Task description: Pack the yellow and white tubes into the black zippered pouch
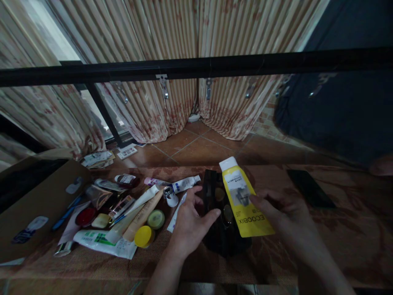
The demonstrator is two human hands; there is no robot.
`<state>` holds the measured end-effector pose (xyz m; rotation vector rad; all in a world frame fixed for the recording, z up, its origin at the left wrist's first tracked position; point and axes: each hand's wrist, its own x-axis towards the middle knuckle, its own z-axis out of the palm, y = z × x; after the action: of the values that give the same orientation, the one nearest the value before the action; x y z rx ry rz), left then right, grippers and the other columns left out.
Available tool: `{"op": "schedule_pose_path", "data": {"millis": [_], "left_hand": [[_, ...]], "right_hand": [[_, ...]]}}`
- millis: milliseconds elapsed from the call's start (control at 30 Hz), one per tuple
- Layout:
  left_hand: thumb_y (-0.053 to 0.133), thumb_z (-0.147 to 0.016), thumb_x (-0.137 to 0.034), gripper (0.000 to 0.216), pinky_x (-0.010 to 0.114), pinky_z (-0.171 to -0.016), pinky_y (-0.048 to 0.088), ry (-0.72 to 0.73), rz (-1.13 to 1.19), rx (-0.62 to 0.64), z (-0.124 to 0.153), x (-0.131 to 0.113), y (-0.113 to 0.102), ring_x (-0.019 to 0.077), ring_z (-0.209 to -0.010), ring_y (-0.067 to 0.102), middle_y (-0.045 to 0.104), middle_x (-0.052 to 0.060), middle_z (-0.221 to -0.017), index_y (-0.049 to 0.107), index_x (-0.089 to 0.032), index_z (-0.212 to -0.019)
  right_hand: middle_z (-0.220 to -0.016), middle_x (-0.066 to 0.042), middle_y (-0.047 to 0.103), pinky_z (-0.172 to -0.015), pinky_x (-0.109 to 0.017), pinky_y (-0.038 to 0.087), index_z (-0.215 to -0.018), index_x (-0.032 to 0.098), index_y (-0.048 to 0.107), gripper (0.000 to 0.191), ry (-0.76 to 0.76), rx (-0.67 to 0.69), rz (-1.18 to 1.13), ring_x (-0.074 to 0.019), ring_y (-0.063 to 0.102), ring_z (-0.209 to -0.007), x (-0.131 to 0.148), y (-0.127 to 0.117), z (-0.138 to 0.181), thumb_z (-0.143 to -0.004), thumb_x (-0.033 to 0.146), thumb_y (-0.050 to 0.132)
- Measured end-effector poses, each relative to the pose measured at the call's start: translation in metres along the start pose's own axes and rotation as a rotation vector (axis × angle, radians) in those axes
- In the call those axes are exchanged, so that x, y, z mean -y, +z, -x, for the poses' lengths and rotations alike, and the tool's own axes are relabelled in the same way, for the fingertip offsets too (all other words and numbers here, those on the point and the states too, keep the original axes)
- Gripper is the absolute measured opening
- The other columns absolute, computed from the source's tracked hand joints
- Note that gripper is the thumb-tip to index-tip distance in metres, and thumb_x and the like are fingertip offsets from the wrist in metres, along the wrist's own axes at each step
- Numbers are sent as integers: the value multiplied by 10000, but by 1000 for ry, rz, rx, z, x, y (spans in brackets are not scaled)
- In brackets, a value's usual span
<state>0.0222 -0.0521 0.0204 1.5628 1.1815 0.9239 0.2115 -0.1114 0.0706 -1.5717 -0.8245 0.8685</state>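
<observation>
Yellow tube (244,200) labelled "ECOOBIX" is gripped by right hand (281,209); left hand (190,223) grasps black pouch (222,233).

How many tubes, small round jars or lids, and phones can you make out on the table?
Tubes: 6, counting the yellow tube in the right hand; the pile is dim, so roughly.
Round jars or lids: 3, red, green, yellow.
Phones: 1.
Total: 10.
</observation>
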Motion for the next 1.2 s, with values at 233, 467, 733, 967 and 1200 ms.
{"op": "schedule_pose_path", "data": {"millis": [233, 467, 733, 967, 1200], "left_hand": [[565, -782, -147, 463, 247, -598, 383, 14, -35, -11, -2, 4, 2, 128, -613, 533, 574, -38, -741, 504, -199, -1239], [531, -802, -169, 451, 256, -587, 383, -6, -52, -11, -1, 2, 1, 132, -621, 527, 579, -16, -796, 497, -186, -1252], [499, -820, -152, 408, 266, -651, 408, -15, -13, -8, -1, 1, 1, 143, -695, 552, 590, -10, -820, 502, -186, -1227], [492, -831, -154, 372, 256, -648, 412, -26, 18, 16, -1, -3, 1, 148, -729, 568, 586, -15, -806, 513, -191, -1200], [505, -863, -205, 324, 243, -631, 410, -39, 124, 72, 0, -5, 1, 140, -692, 558, 580, -30, -747, 530, -206, -1187]], "right_hand": [[-614, -42, 720, -380, -254, 462, -598, 224, 677, 296, 60, 73, 243, -224, 674, -482, -3, 6, 5, -717, 495, 663], [-547, -26, 686, -392, -231, 427, -579, 211, 664, 320, 33, 143, 353, -188, 645, -461, -3, 22, 7, -753, 470, 592], [-511, -30, 663, -379, -241, 378, -534, 228, 653, 343, 7, 123, 508, -186, 625, -433, 0, 14, 8, -748, 481, 561], [-560, -39, 660, -487, -265, 338, -570, 234, 650, 318, 30, 109, 830, -184, 627, -544, 5, 22, 8, -811, 374, 496], [-586, -37, 652, -553, -296, 283, -581, 243, 594, 343, -126, 23, 1029, -204, 609, -604, 0, 43, 8, -875, 378, 484]]}}
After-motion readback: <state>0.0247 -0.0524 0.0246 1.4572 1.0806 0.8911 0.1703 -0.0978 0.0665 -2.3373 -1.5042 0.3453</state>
